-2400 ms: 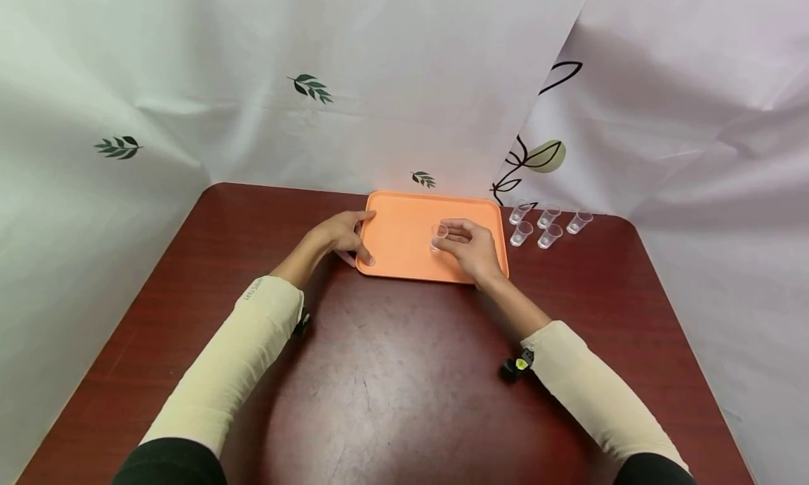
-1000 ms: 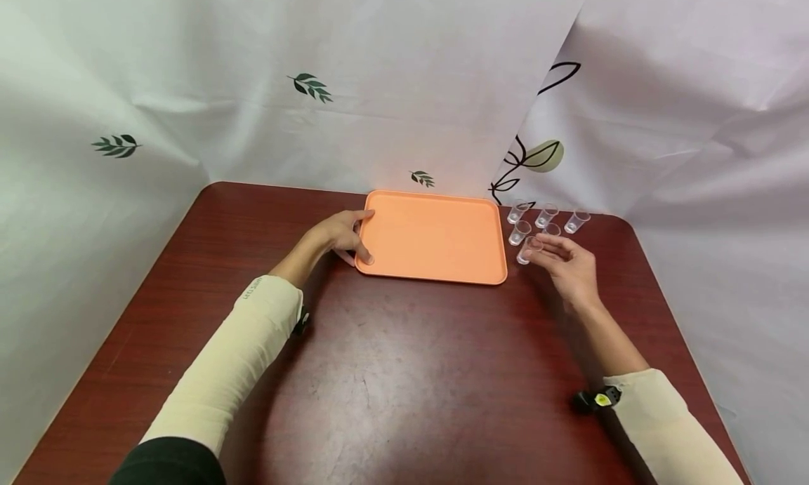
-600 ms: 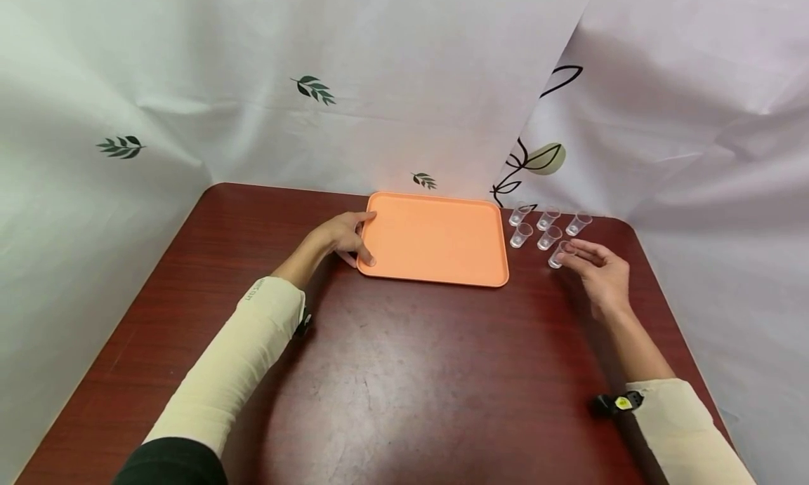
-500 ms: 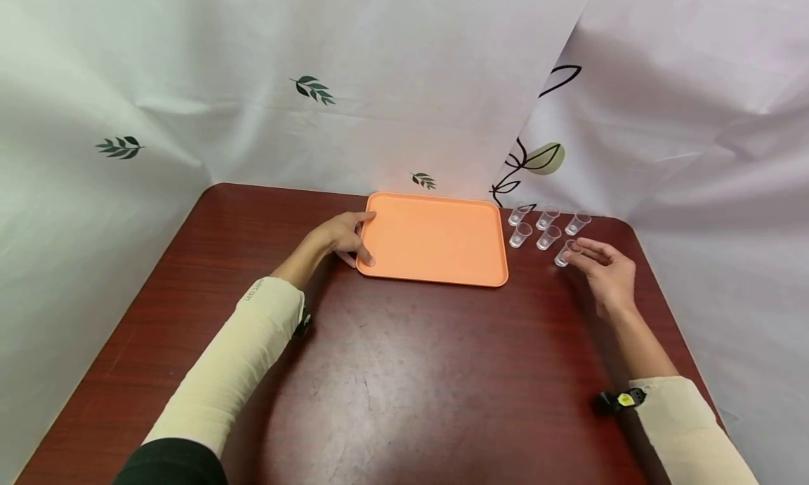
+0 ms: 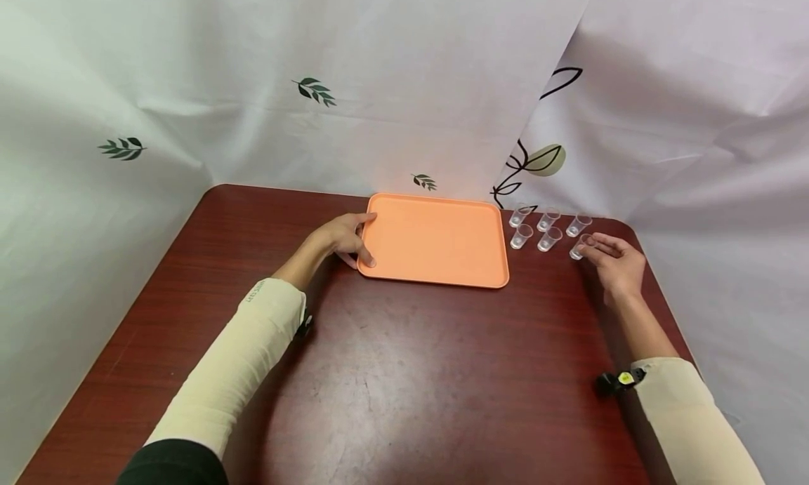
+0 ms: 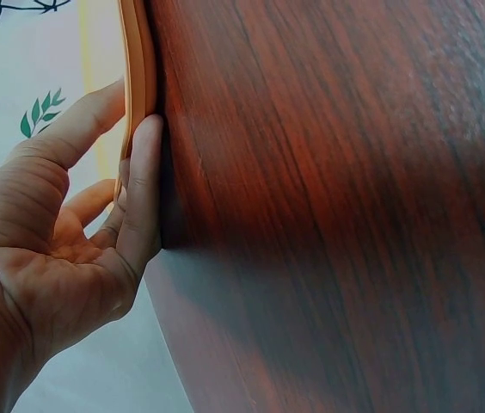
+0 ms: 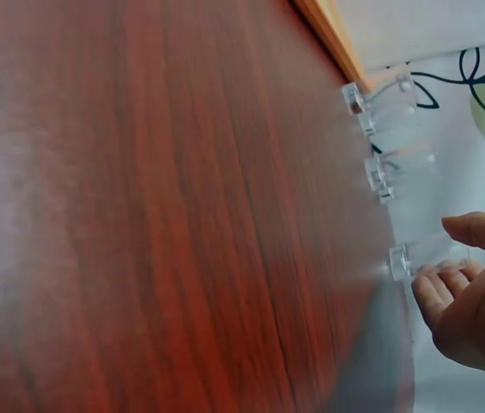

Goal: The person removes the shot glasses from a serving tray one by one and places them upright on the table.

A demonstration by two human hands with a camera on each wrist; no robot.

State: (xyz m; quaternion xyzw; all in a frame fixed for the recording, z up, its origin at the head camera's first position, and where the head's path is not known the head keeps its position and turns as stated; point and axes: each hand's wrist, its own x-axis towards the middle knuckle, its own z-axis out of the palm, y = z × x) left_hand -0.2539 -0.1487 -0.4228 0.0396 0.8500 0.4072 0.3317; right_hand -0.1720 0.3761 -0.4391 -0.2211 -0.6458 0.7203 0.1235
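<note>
An orange tray (image 5: 436, 243) with a raised rim lies at the back of the table. My left hand (image 5: 346, 238) grips its left end, thumb and a finger over the rim; in the left wrist view the fingers lie along the tray's edge (image 6: 138, 73). To the right of the tray, small clear plastic cups stand upright in two rows. My right hand (image 5: 616, 264) pinches a clear cup (image 5: 578, 250) at the right end of the front row, close behind the cup at its back (image 5: 578, 224). In the right wrist view, thumb and fingers surround this cup (image 7: 421, 252).
Other clear cups stand beside the tray: a front-left cup (image 5: 521, 237), a front-middle cup (image 5: 549, 239), and more behind them. A white patterned sheet (image 5: 392, 99) hangs along the back of the brown table (image 5: 404, 373). The table's right edge runs beside my right arm.
My right hand took a cup from over the tray to the right, past the other cups, and now has it at the front row's right end. My left hand stays on the tray.
</note>
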